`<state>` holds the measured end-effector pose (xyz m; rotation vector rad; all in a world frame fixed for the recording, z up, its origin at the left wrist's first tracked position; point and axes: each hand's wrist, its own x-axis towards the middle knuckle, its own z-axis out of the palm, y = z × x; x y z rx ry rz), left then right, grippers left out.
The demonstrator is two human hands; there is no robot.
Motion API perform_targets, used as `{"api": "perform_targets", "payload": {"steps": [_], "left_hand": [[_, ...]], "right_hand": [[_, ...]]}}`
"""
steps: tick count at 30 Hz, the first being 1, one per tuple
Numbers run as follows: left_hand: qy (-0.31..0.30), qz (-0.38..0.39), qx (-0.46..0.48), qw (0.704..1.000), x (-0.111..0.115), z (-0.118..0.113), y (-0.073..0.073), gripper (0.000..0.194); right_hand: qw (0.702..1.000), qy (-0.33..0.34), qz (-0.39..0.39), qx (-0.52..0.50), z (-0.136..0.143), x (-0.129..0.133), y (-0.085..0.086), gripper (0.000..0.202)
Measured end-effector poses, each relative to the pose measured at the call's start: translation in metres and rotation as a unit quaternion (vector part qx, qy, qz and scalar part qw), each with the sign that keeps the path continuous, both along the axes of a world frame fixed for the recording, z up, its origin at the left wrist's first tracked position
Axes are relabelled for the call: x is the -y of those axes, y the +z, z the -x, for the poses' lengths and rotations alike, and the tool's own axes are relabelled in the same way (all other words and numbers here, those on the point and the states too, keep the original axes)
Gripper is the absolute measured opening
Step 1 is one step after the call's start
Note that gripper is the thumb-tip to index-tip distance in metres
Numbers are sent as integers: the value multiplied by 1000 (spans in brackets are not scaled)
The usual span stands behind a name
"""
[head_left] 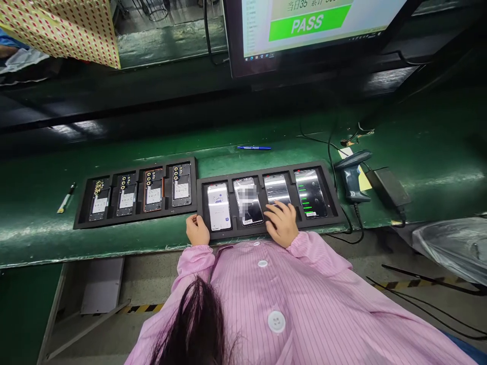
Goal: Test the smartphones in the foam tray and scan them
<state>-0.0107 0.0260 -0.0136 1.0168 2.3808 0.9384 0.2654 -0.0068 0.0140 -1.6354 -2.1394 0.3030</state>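
A black foam tray lies in front of me with several smartphones in its slots, screens up and lit. My right hand is over the lower part of the third phone, fingers spread and fingertips at its screen; it grips nothing. Left of it lies the second phone, its screen partly pixelated. A white-screened phone fills the leftmost slot, and a phone with green text the rightmost. My left hand rests curled in a loose fist beside the tray's near left corner, with nothing visible in it.
Another black tray at left holds several phones with exposed backs. Behind lies a blue pen; a marker is far left. A barcode scanner, cables and a black power adapter sit right. A monitor shows PASS.
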Motion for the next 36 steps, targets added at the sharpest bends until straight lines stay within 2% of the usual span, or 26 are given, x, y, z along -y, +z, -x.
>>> {"api": "perform_targets", "payload": {"steps": [3,6,10,14,20,23,31,36], "left_hand": [[0,-2,-2,1000,0,0,-1,15],[0,-2,-3,1000,0,2,-3,15],[1,-3,-5,1000,0,2,-5,15],[2,-4,-4,1000,0,1,-4,13],[5,-3,-3,1000,0,-1,-3,12],[5,-1,-1,1000,0,-2,-1,12],[1,0,4,1000,2,-2,-1,14],[-3,-6,5,1000,3,-1,-4,14]], "right_hand": [[997,-77,-14,-29,-17,8,-5,19],[995,-90,19,-30,-23,11,-8,13],[994,-77,76,-14,-21,10,-8,10],[996,-61,68,-20,-16,9,-5,10],[994,74,82,-27,7,-3,2,10],[990,107,90,-23,22,-14,3,12],[988,113,99,-26,39,-26,5,12],[989,88,116,-18,42,-34,4,11]]}}
